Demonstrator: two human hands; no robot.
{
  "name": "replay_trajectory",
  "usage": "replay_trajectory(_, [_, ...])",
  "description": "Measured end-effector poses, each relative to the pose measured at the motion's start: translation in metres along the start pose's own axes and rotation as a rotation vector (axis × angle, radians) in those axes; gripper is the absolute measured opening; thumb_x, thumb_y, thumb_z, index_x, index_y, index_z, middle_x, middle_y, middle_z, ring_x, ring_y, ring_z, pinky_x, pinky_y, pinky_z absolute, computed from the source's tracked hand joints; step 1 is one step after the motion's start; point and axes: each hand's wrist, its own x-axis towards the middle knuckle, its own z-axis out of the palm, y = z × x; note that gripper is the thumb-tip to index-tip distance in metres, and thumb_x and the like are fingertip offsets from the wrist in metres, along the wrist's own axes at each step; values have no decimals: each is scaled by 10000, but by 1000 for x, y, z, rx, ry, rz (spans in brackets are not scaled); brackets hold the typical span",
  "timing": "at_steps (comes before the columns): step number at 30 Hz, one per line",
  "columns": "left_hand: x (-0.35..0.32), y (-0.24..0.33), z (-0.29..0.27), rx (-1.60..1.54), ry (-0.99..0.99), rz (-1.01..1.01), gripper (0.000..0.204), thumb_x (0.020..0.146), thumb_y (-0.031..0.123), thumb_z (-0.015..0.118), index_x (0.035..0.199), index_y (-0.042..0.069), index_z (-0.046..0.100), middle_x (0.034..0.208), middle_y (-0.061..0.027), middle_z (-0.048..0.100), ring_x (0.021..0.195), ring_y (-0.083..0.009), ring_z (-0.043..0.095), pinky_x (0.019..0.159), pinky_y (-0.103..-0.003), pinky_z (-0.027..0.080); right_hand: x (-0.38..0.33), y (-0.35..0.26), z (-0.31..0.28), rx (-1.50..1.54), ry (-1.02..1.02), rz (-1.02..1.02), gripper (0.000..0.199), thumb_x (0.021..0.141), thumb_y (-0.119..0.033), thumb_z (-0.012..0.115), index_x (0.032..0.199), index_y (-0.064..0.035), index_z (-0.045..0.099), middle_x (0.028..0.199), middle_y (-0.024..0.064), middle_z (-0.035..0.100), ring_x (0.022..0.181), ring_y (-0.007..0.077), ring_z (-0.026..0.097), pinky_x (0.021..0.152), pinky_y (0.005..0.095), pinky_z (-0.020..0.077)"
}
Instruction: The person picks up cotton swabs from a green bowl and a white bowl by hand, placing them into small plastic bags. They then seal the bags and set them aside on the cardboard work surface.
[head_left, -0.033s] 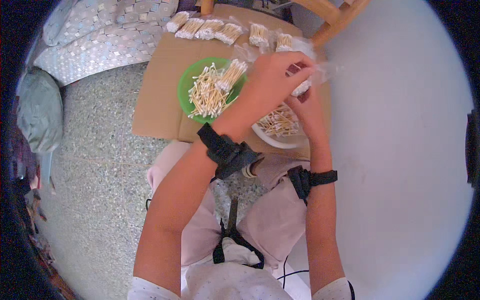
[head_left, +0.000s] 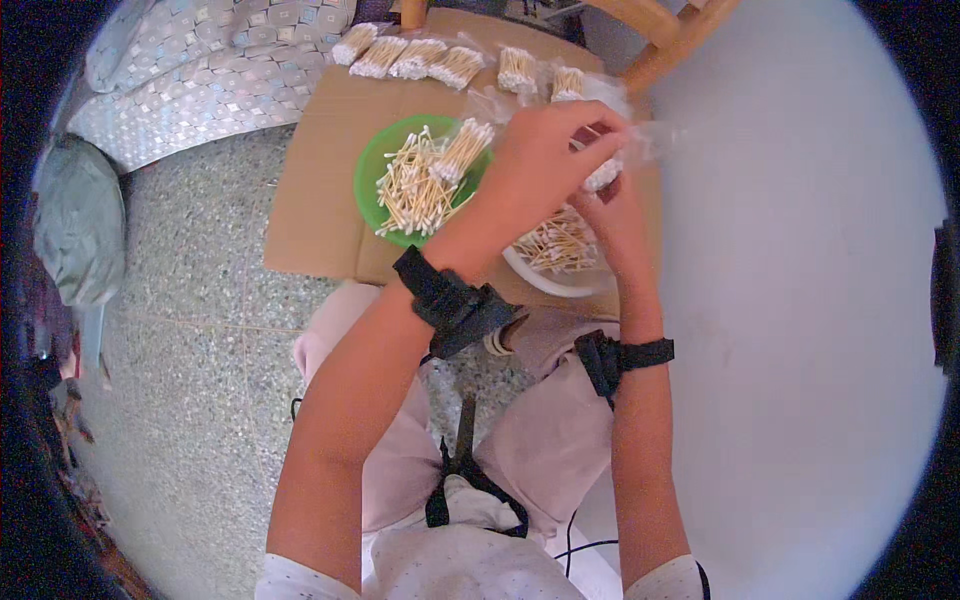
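Note:
My left hand (head_left: 545,150) reaches over the far right of a cardboard sheet, fingers closed on a clear plastic bag (head_left: 655,140) of cotton swabs. White swab tips (head_left: 603,178) show between both hands. Beneath, my right hand (head_left: 618,225) is closed around the same bag; its fingertips are partly hidden. Left of my left wrist, a green bowl (head_left: 367,175) holds loose cotton swabs (head_left: 415,195), with a bundle of swabs (head_left: 463,150) lying on top. A white bowl (head_left: 550,288) with more loose swabs (head_left: 557,243) sits below my hands, partly covered by them.
Several bagged swab bundles (head_left: 418,59) line the far edge of the cardboard (head_left: 315,210). Wooden furniture legs (head_left: 665,40) stand beyond it at the right. A pale wall (head_left: 800,300) borders the right side. Patterned fabric (head_left: 210,80) and a grey-green bag (head_left: 80,220) are at the left.

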Motion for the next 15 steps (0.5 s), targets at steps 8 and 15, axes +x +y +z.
replay_trajectory(8, [-1,1,6,-39,-18,-8,229,854,217,634,971,22,662,894,-73,683,802,-132,634,715,-262,506,2,11,5,-119,110,-180,863,645,-222,828,1332,-39,338,1253,150,501,1158,263,492,965,352,408])
replay_trajectory(15, [-2,1,7,-118,52,17,212,836,206,643,937,20,662,850,-89,675,767,-169,645,702,-279,510,-5,-8,11,52,111,-37,723,671,-180,805,1257,-34,407,1170,121,558,1061,232,551,879,333,461])
